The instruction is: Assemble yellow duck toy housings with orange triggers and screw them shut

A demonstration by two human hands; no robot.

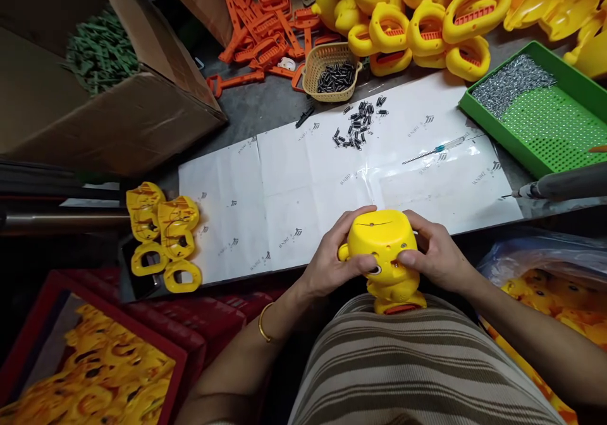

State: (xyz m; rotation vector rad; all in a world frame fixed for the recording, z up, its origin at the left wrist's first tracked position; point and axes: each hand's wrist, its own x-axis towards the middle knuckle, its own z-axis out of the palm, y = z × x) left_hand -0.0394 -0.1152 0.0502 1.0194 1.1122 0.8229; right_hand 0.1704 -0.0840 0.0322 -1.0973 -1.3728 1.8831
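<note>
Close to my body, at the front edge of the worktable, a yellow plastic duck toy (385,235) is held between both hands. Its wide end, with a dark line across it, points away from me. One black-and-white eye and small holes show on the side facing up. My left hand (339,254) is closed around its left side, thumb beside the eye. Around the right side, my right hand (436,254) is closed, its thumb pressed near a small hole. Orange shows at the toy's near end. The fingers underneath are hidden.
White paper (284,203) covers the table, with loose springs (360,121) and a screwdriver (434,150) on it. Behind stand a spring basket (332,95), orange parts (265,30) and a green screw tray (545,124). A mounted driver (569,184) juts in from the right; yellow shells (177,219) lie left.
</note>
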